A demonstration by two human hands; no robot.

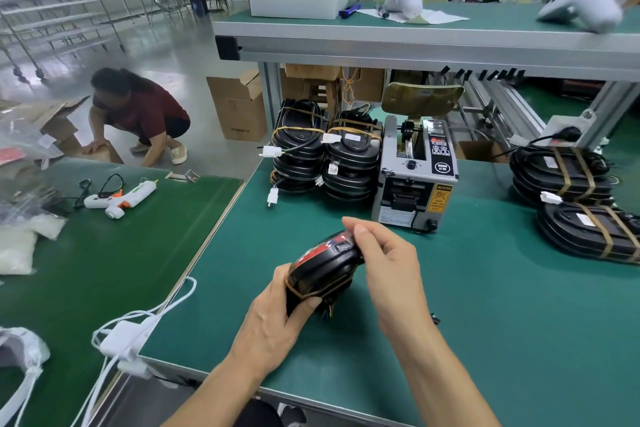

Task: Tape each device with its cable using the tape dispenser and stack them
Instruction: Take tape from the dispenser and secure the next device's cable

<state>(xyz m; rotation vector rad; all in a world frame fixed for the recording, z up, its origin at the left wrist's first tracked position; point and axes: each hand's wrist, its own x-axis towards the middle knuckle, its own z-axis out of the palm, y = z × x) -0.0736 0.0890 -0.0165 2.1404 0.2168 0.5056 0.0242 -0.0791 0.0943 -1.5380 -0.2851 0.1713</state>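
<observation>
Green counter (450,305): taped stacks (325,156) by far edge, tape dispenser (414,177) beside, left hand (277,319) gripping half-taped device (320,270), right hand (384,260) pinching its top; more left.

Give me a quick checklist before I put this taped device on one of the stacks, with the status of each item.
1. Device held securely: ok, left hand grips its near end, right hand pinches the far end.
2. Tape around device: ok at the near end, one brown band shows; a second band cannot tell.
3. Cable tucked under the tape: cannot tell, wire ends poke out beneath.
4. Stacks beside the tape dispenser upright: ok, left stack and the one next to it stand straight.
5. Clear path over the green mat to the stacks: ok.
</observation>
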